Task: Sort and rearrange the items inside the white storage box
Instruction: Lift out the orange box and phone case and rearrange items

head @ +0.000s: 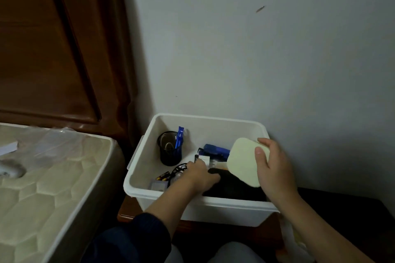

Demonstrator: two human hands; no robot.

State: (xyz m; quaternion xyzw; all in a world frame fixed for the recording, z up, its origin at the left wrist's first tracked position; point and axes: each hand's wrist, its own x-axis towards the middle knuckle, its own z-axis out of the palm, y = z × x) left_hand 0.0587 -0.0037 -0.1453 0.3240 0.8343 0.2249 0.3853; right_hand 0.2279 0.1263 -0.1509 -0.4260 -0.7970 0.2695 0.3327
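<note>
The white storage box [136, 177] stands on a dark wooden nightstand against the wall. My right hand [273, 166] grips a pale cream rounded pad [241, 160] tilted over the box's right side. My left hand [198, 175] reaches down into the middle of the box, its fingers curled at a small white carton [204, 159]; whether it holds the carton is hidden. In the box stand a black mesh pen cup [168, 151] with a blue pen [179, 139], a blue stapler-like item [215, 149], some batteries [163, 176] and a black item [233, 186].
A mattress [49, 186] with a quilted cover lies at the left, plastic wrap on it, with a brown wooden headboard [53, 49] behind. The wall is right behind the box. The nightstand's edge [128, 213] shows under the box. My knees are at the bottom.
</note>
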